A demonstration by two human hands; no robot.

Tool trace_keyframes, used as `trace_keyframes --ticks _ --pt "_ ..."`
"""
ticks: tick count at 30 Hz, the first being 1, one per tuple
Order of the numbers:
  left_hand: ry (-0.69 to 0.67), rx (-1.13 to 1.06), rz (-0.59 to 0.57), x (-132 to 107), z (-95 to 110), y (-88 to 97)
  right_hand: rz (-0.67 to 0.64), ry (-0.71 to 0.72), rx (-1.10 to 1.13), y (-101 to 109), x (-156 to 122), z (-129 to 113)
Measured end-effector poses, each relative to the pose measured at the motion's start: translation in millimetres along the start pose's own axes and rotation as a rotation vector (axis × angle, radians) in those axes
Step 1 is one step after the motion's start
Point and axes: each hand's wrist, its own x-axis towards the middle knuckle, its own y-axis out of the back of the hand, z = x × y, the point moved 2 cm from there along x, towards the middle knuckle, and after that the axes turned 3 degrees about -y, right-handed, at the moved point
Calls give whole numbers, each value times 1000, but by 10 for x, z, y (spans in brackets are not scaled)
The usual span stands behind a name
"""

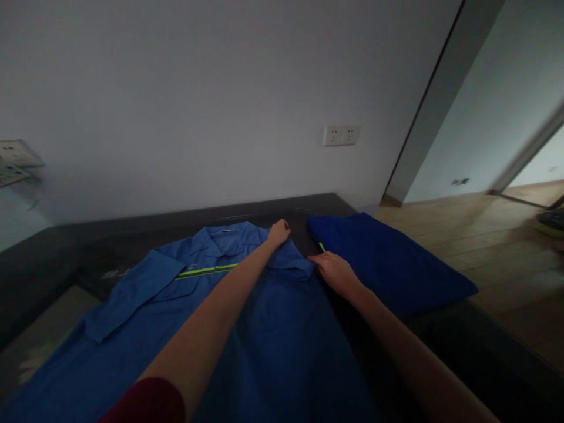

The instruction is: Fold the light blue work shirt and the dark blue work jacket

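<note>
A blue short-sleeved work shirt [264, 329] with a yellow-green stripe across its chest lies spread out, collar toward the wall. My left hand [279, 232] reaches over it and is closed on the fabric at the shoulder on the right side. At the hem of the sleeve on that side, my right hand [338, 272] pinches the cloth between its fingertips. The other sleeve lies flat and folded over the shirt at the left. Just beyond my right hand is a darker blue folded garment [379, 252], with a bit of yellow-green trim at its near edge.
The dark table [304, 202] stands against a pale wall [198, 117] bearing a double socket [341, 135]. More sockets [17, 154] are at the far left. A wooden floor [493, 235] stretches away beyond the table's right edge.
</note>
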Motion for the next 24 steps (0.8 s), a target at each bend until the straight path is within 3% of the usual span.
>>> trace_keyframes --ticks 6,12,15,19,24 --pt "-44 -20 -20 -47 -40 138 13 187 -71 -4 -78 -181" --pt "15 18 -54 -57 -65 200 -51 346 -174 -61 -19 -239" --pt "32 -8 -58 -35 -60 149 -90 323 -243 -61 -12 -157" --pt "40 -59 28 -40 -69 51 -98 240 -258 -16 -61 -75" --pt "26 -101 90 -59 -75 -37 -94 215 -224 -12 -161 -120"
